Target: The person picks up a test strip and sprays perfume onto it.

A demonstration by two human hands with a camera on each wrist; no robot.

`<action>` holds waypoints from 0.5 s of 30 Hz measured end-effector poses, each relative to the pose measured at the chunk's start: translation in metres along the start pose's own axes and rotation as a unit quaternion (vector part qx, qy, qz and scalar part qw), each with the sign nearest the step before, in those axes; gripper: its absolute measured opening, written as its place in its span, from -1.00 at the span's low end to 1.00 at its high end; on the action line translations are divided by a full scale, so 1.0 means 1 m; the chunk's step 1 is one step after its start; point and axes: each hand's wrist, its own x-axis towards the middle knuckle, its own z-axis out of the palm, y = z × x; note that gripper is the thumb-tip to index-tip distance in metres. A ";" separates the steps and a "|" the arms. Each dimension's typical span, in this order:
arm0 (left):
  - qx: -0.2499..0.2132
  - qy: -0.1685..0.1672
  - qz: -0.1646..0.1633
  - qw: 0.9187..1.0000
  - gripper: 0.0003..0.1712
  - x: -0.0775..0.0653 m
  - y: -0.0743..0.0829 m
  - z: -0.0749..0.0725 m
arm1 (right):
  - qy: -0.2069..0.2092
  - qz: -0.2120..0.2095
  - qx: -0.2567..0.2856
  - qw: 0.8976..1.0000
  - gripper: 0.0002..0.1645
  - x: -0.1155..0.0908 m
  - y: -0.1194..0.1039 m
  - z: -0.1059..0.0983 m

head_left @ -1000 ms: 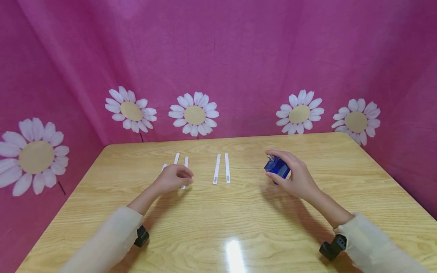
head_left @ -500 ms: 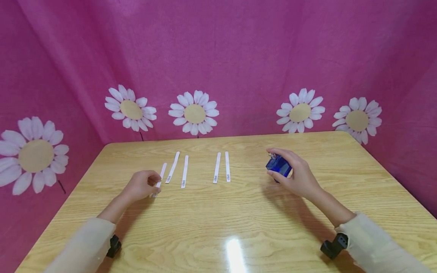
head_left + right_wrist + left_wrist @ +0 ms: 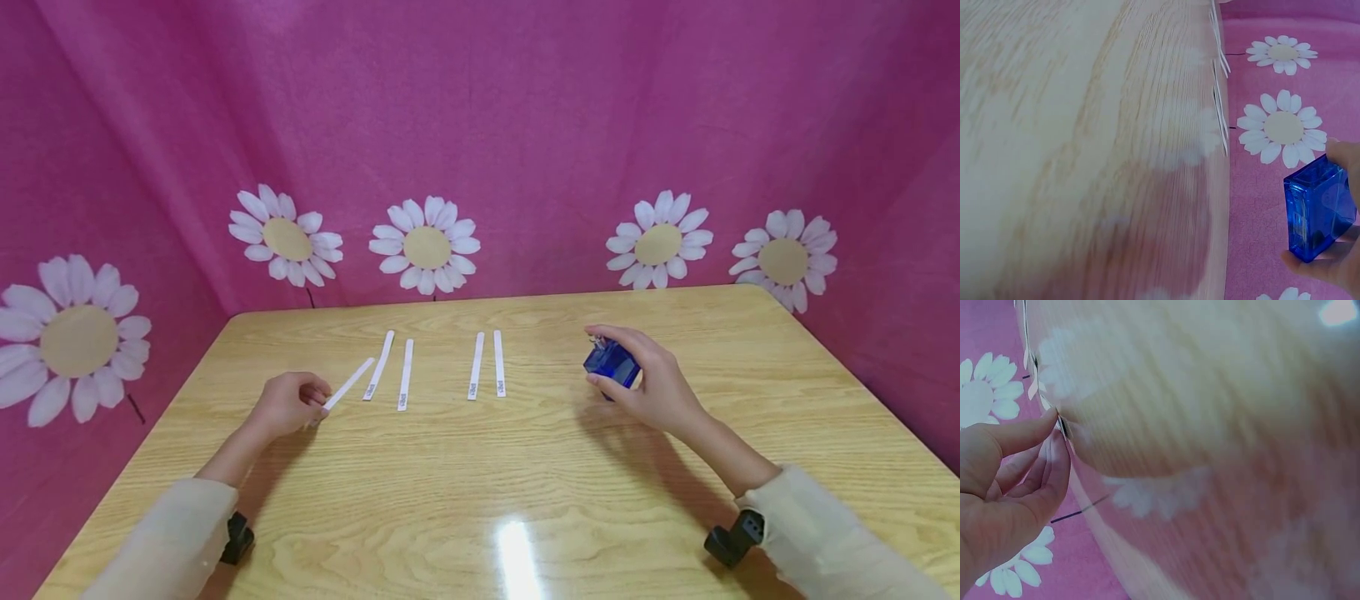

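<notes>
At the left of the table, my left hand (image 3: 288, 405) pinches the near end of a white paper test strip (image 3: 350, 383) between thumb and fingers. Its far end points away and to the right. In the left wrist view the pinched end (image 3: 1063, 427) shows dark and edge-on. My right hand (image 3: 660, 387) holds a blue glass perfume bottle (image 3: 612, 363) tilted above the table, one finger by its metal spray top. The right wrist view shows the same bottle (image 3: 1315, 209) between thumb and finger. Two strips (image 3: 378, 367) lie just right of my left hand.
Another pair of strips (image 3: 476, 367) lies mid-table, their printed ends toward me. The wooden table (image 3: 450, 483) ends at a pink curtain (image 3: 525, 150) with large daisies. A bright reflection shows near the front.
My left hand has moved left from over the strips and now pinches the leftmost one, which has turned to slant rightward. The right hand with the perfume bottle has hardly moved.
</notes>
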 end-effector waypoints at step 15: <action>-0.019 -0.004 -0.002 1.000 -0.67 0.001 -0.011 -0.008 | -0.005 0.009 0.002 1.000 -0.24 -0.001 0.000 -0.001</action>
